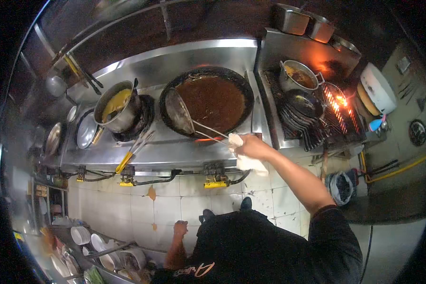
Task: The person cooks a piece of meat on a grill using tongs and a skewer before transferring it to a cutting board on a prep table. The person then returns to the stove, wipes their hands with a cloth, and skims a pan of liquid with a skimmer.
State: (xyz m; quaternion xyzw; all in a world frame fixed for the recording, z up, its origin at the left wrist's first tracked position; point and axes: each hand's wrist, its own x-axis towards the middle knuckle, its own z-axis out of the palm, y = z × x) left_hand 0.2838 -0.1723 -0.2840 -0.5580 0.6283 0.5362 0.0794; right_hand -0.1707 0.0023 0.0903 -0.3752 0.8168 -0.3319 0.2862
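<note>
My right hand is closed on a white cloth wrapped round the handle of a large round strainer. The strainer rests tilted in the left part of a wide black wok, and its lower side is partly hidden. Dark brown liquid fills the wok. Well away from the stove, my left hand hangs low beside my body, its fingers curled with nothing visible in them.
Left of the wok stands a pot of yellow liquid, with yellow-handled tongs at the stove edge. To the right are a second pot, stacked black pans and a glowing grill. Plates sit at lower left.
</note>
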